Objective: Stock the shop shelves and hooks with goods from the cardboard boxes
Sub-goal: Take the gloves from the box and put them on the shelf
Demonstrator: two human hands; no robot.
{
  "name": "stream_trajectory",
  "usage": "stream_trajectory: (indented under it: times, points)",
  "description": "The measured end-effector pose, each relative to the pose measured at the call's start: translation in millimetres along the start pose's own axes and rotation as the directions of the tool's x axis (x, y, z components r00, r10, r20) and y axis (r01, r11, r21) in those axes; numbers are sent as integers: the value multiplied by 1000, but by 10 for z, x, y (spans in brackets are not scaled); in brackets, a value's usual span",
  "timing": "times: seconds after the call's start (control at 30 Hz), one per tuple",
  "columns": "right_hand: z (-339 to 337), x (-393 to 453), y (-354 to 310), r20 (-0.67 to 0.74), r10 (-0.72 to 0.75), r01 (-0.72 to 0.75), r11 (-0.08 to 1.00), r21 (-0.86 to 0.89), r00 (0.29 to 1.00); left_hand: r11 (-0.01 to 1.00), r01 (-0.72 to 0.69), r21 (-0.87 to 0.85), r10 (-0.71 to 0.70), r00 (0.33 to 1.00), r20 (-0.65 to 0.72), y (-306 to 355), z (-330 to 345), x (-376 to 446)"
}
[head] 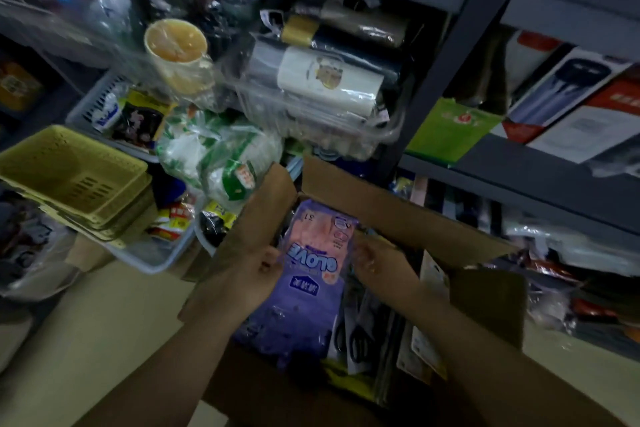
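An open cardboard box point(398, 215) stands on the floor below me, flaps spread. Over its opening I hold a purple packet of gloves point(311, 274), printed GLOVE, upside down to me. My left hand point(256, 274) grips the packet's left edge. My right hand point(381, 263) pinches its right edge. Inside the box stand more packets, among them carded black scissors point(356, 340) and yellow packs point(349, 378). The dark metal shelves point(460, 45) rise behind the box, crowded with wrapped goods.
Stacked yellow baskets point(69, 177) sit at the left beside a clear tray point(152, 253) of packets. Bagged white and green goods point(221, 156) lie behind the box. Boxed appliances point(571, 97) fill the right shelf. The pale floor point(104, 322) shows at the lower left.
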State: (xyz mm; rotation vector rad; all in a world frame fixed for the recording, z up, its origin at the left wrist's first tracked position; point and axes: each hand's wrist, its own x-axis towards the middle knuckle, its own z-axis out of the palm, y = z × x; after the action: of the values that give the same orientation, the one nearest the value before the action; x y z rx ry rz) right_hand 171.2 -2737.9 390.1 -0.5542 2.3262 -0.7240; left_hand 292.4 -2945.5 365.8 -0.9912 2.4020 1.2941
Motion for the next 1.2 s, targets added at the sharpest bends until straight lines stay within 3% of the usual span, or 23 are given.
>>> stream_trajectory:
  times: [0.1, 0.3, 0.47, 0.63, 0.73, 0.83, 0.9, 1.03, 1.13, 1.2]
  points:
    - [358, -19, 277, 205, 215, -242, 963, 120, 955, 992, 89, 93, -92, 995, 31, -295, 180, 40]
    - [856, 220, 490, 285, 459, -537, 768, 350, 841, 965, 205, 165, -225, 969, 107, -396, 347, 77]
    - [1318, 444, 610, 293, 542, -600, 570, 561, 788, 947, 306, 99, -318, 939, 133, -557, 460, 138]
    - [1393, 470, 337, 396, 536, -597, 272, 755, 746, 914, 405, 37, -404, 895, 189, -666, 491, 257]
    - [1393, 454, 288, 430, 517, -578, 162, 800, 740, 860, 498, -115, -463, 854, 236, -598, 464, 279]
    - [1315, 452, 286, 399, 524, -575, 228, 785, 752, 835, 513, -197, -450, 844, 292, -635, 440, 247]
    - [1237, 459, 382, 337, 569, -584, 331, 741, 750, 857, 484, -179, -417, 854, 311, -702, 480, 257]
    - [1078, 400, 583, 266, 599, -643, 598, 478, 755, 828, 513, -224, -428, 838, 339, -678, 568, 290]
    - [1072, 306, 667, 303, 564, -640, 656, 400, 768, 785, 564, -257, -435, 797, 419, -608, 587, 316]
    - [1084, 238, 702, 371, 531, -648, 608, 458, 762, 777, 566, -277, -404, 784, 471, -597, 618, 342]
